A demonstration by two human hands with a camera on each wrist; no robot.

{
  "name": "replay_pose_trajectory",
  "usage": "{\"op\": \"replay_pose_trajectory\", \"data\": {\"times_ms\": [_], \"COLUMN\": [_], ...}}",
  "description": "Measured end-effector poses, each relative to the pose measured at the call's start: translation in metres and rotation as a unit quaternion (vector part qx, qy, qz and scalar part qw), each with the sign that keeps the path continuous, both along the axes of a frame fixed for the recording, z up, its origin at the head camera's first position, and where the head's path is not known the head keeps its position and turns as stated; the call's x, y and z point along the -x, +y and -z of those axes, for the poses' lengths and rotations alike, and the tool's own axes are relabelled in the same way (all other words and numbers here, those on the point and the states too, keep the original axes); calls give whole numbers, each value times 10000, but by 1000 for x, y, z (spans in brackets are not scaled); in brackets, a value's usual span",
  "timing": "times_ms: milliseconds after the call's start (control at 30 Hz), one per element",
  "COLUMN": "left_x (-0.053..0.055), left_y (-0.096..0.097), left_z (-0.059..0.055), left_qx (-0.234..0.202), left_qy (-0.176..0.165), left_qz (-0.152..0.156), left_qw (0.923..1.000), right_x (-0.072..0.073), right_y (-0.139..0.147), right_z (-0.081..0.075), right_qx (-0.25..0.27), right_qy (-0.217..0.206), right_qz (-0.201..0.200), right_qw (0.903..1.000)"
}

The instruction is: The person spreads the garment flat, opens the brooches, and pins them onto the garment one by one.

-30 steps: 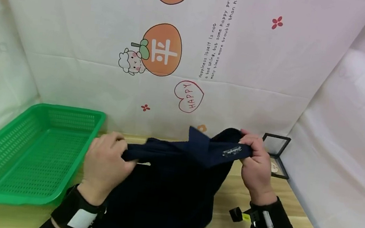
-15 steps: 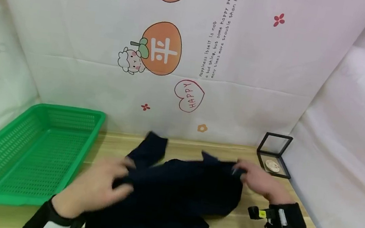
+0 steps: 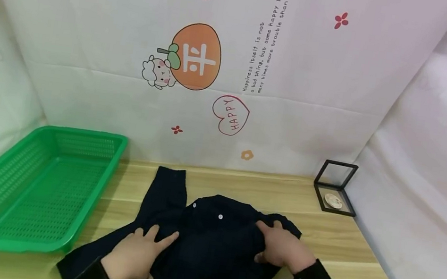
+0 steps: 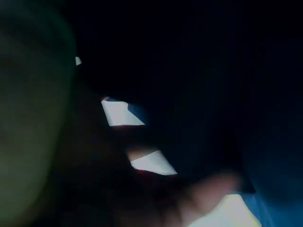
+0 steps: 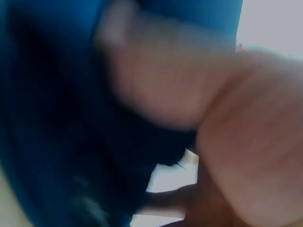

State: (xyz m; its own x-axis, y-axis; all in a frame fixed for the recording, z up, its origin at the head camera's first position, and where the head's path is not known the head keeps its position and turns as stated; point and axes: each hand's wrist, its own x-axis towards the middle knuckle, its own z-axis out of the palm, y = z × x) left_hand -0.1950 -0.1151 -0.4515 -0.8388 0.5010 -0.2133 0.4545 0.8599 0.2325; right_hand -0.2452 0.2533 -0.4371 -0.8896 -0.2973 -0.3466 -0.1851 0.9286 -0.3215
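A dark navy shirt (image 3: 212,247) with small white buttons is laid out on the wooden table, one sleeve (image 3: 166,188) pointing to the back. My left hand (image 3: 136,256) rests on its left part with the fingers spread. Over on the right side of the shirt, my right hand (image 3: 283,248) touches the cloth near the shoulder, thumb and forefinger apart. Both wrist views are dark or blurred: the left one is mostly dark cloth (image 4: 199,85), while the right one has blue cloth (image 5: 57,109) beside blurred fingers (image 5: 161,80).
A green plastic basket (image 3: 87,206) stands at the left. At the back right is a small black-framed display case (image 3: 330,187), opened up, with a round pale disc (image 3: 333,201) in it. Printed white cloth (image 3: 292,135) walls the table at the back and sides.
The shirt, held up by both hands a second ago, has come down flat onto the table. My left hand let go of its edge and spread out on it; the right hand moved lower.
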Motion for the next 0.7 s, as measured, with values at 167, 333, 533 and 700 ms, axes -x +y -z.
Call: {"op": "replay_pose_trajectory", "data": {"times_ms": [167,333,533,700], "left_x": [5,12,15,-1], "left_y": [-5,-15,-27,-30], "left_z": [8,1,-29,-47], "left_qx": [-76,-251,-1450,-1483], "left_qy": [830,1933,4274,3404], "left_qz": [483,93,-880,-437], "left_qw": [9953,9808,8880,9275], "right_x": [0,4,6,0], "right_y": [8,23,35,49], "right_z": [11,2,-19,-35], "right_qx": [-50,357,1198,1141], "right_qy": [1166,1912,3578,3077], "right_qz": [-494,-528,-68,335], "right_qw": [9919,9795,9261,9440]}}
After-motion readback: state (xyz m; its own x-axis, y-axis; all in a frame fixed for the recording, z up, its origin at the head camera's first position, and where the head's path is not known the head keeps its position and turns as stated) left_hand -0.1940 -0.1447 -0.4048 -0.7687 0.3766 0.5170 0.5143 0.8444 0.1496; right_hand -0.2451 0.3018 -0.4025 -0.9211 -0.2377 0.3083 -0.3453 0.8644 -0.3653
